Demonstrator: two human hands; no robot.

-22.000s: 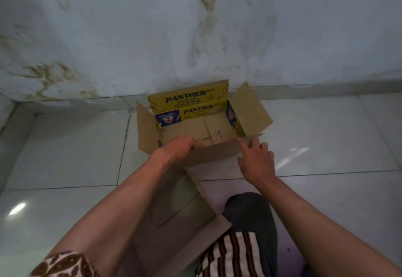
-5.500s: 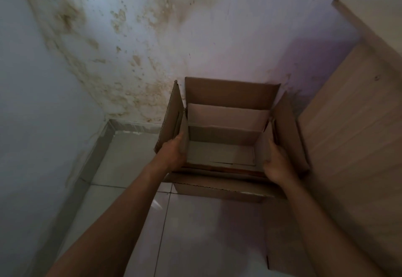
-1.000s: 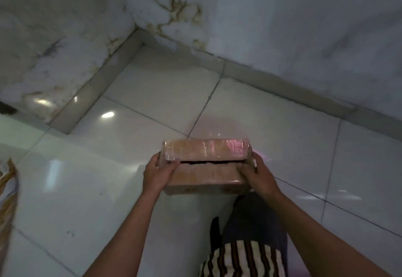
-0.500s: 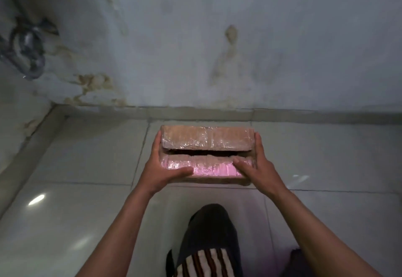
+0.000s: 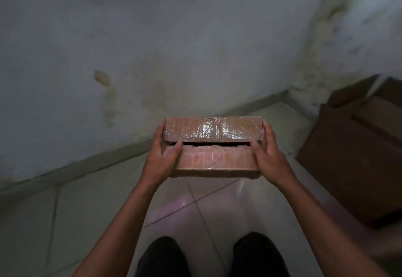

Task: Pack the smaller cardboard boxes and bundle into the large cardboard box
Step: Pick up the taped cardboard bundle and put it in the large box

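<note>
A small brown cardboard box, wrapped in shiny clear tape, hangs level at chest height in front of me. Its two top flaps leave a dark slit along the middle. My left hand grips its left end with the thumb on the near flap. At the box's right end my right hand holds it the same way. The large cardboard box stands on the floor at the right, its flaps raised; its inside is dark and mostly hidden.
A stained pale wall rises close ahead and meets the tiled floor along a grey skirting. A corner lies at the upper right behind the large box. My two dark-trousered knees show at the bottom.
My view has swung to the right with the taped box held in both hands. The large cardboard box has come into sight at the right. The grip on the small box is unchanged.
</note>
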